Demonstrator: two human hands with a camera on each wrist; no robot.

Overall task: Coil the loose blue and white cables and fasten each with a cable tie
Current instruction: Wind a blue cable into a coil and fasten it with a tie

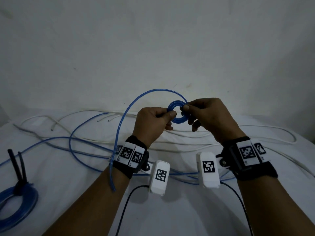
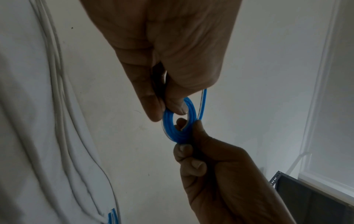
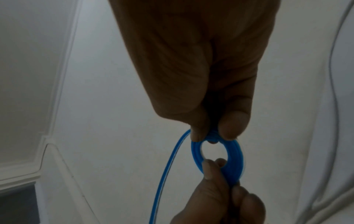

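A small tight coil of blue cable is held up above the white sheet between both hands. My left hand pinches its left side with thumb and fingers, and my right hand pinches its right side. The coil's loose tail arcs up and left, then drops past my left wrist. In the left wrist view the blue coil sits between my left hand above and my right hand below. The right wrist view shows the same coil under my right hand.
A finished blue coil bound by a black cable tie lies at the lower left. Loose blue cables and white cables sprawl over the white sheet. Black leads run from the wrist cameras.
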